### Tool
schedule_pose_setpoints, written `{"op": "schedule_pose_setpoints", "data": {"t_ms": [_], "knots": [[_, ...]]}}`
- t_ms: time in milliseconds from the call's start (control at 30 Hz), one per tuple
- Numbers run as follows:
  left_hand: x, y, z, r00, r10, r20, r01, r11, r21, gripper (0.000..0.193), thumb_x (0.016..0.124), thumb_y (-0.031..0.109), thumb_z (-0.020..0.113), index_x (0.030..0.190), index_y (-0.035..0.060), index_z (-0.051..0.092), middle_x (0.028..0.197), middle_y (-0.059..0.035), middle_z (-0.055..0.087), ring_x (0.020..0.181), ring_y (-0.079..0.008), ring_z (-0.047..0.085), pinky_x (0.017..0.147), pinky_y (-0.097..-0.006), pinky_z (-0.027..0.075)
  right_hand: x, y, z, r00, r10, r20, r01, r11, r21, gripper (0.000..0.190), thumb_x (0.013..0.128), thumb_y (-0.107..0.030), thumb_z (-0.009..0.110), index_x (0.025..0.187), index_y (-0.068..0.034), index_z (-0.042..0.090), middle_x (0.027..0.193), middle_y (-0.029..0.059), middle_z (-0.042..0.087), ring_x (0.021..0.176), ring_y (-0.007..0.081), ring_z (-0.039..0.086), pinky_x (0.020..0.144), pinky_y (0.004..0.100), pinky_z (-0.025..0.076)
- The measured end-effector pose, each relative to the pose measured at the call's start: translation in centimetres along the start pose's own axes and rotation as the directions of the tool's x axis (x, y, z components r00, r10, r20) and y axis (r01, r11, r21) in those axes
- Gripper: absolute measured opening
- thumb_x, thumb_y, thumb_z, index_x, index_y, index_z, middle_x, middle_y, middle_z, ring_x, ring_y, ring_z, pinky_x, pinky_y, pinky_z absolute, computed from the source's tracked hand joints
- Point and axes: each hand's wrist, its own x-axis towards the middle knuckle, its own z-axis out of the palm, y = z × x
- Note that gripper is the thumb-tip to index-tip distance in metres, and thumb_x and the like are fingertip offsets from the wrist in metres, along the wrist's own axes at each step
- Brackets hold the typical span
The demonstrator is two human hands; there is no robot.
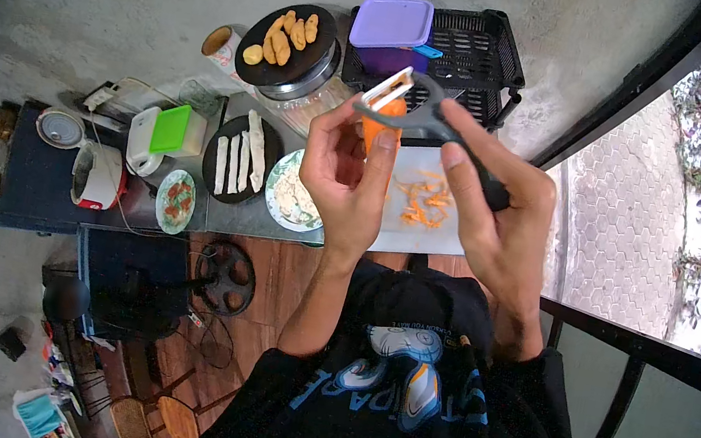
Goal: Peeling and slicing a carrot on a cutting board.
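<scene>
A peeled-looking orange carrot (376, 132) stands roughly upright in my left hand (351, 177), its lower part hidden by the fingers. My right hand (509, 198) grips the dark handle of a Y-shaped vegetable peeler (421, 115). The peeler's white blade head lies against the carrot's upper end. Below and behind the hands is a white cutting board (404, 235) with a scatter of orange carrot shreds (427, 204). To the left of it, a patterned plate (282, 207) holds a pale shredded food.
Farther left, a round black board (207, 173) carries several white rolls (241, 161). Browned pieces (282, 45) lie on a dark disc atop a large jar (301, 98). A purple lidded container (391, 26) sits in a black crate (473, 43). A rice cooker (98, 174) stands at far left.
</scene>
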Motion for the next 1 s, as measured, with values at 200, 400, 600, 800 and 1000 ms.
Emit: {"op": "schedule_pose_setpoints", "data": {"t_ms": [200,400,600,800,1000], "knots": [[-0.6,0.0,0.3,0.998,0.044,0.043,-0.047,0.997,0.066,0.048,0.084,0.000,0.069,0.126,-0.0059,0.047,0.112,-0.0139,0.061,0.102,-0.0160,0.059,0.087,-0.0281,0.049,-1.1,0.7,-0.9,0.995,0.099,-0.010,-0.097,0.990,0.098,0.030,0.091,-0.008,0.059,0.117,0.004,0.064,0.088,0.0092,0.069,0.079,0.0081,0.059,0.070,0.0216,0.048],[-0.3,-0.8,-0.3,1.000,0.021,0.019,-0.022,0.999,0.044,0.054,0.082,-0.002,0.070,0.131,-0.0062,0.047,0.113,-0.0114,0.059,0.104,-0.0169,0.058,0.090,-0.0289,0.048,-1.9,0.9,-1.5,0.993,0.103,-0.057,-0.099,0.992,0.076,0.031,0.091,-0.008,0.060,0.119,0.003,0.063,0.086,0.0071,0.068,0.076,0.0067,0.058,0.066,0.0196,0.047],[0.0,-2.0,-2.5,0.992,0.009,0.125,-0.027,0.990,0.139,0.049,0.083,-0.004,0.068,0.128,-0.0081,0.049,0.119,-0.0145,0.058,0.107,-0.0188,0.057,0.092,-0.0292,0.048,-2.4,7.1,-0.2,0.955,0.022,-0.295,-0.001,0.997,0.072,0.030,0.091,-0.008,0.059,0.119,0.004,0.062,0.102,0.0170,0.069,0.093,0.0156,0.064,0.083,0.0290,0.049],[-1.2,-5.7,-6.0,0.901,-0.415,0.129,0.414,0.910,0.032,0.036,0.092,0.014,0.062,0.123,-0.0028,0.054,0.090,-0.0047,0.061,0.054,-0.0038,0.044,0.048,-0.0185,0.037,-5.5,22.0,5.1,0.932,0.361,-0.022,-0.356,0.904,-0.235,0.036,0.096,-0.024,0.055,0.115,0.005,0.061,0.081,0.0234,0.066,0.073,0.0265,0.067,0.067,0.0339,0.049],[-5.6,-13.3,-12.3,0.649,-0.754,0.101,0.735,0.655,0.176,0.023,0.091,0.021,0.063,0.104,0.0027,0.058,0.076,0.0001,0.054,0.051,-0.0037,0.040,0.044,-0.0194,0.030,-8.8,28.7,10.4,0.950,0.312,-0.024,-0.300,0.887,-0.352,0.024,0.096,-0.022,0.051,0.100,0.000,0.060,0.073,0.0257,0.062,0.067,0.0423,0.061,0.058,0.0473,0.046]]}}
